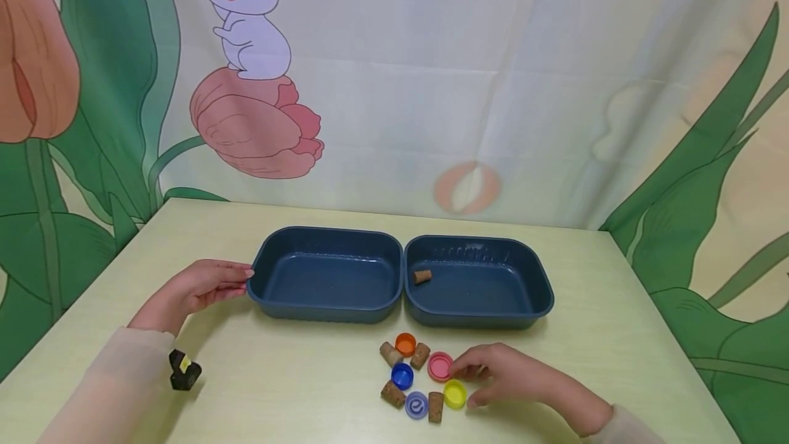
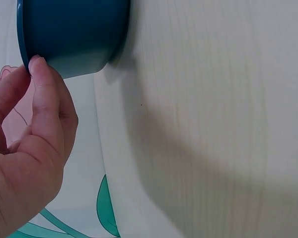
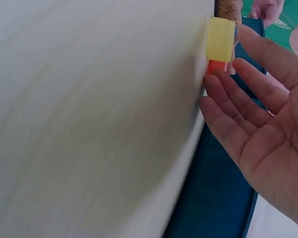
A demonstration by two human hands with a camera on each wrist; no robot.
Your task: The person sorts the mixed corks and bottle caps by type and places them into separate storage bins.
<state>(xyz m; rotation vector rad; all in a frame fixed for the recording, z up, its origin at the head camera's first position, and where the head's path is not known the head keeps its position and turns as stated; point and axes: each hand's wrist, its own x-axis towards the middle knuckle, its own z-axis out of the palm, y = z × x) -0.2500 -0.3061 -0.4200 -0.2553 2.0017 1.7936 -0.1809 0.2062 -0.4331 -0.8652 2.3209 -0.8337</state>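
My left hand [image 1: 206, 284] pinches the left end of a dark blue tray [image 1: 329, 314]; in the left wrist view, thumb and fingertips meet at the tray's rim [image 2: 23, 34]. Loosely bent, my right hand [image 1: 508, 377] hovers beside a yellow bottle cap [image 1: 455, 394] and a pink cap [image 1: 440, 366]. Its thumb and fingers stand apart around the yellow cap [image 3: 220, 39] in the right wrist view, with nothing gripped. An orange cap [image 1: 405, 344], a blue cap [image 1: 403, 376], a lavender cap [image 1: 416, 405] and several corks [image 1: 435, 407] lie close by.
A second blue tray [image 1: 481, 321] adjoins the first on the right and contains one cork [image 1: 422, 277]. On the table [image 1: 277, 389], a small black object [image 1: 183, 369] with a yellow mark sits by the left sleeve. A printed curtain [image 1: 394, 88] hangs behind the table's back edge.
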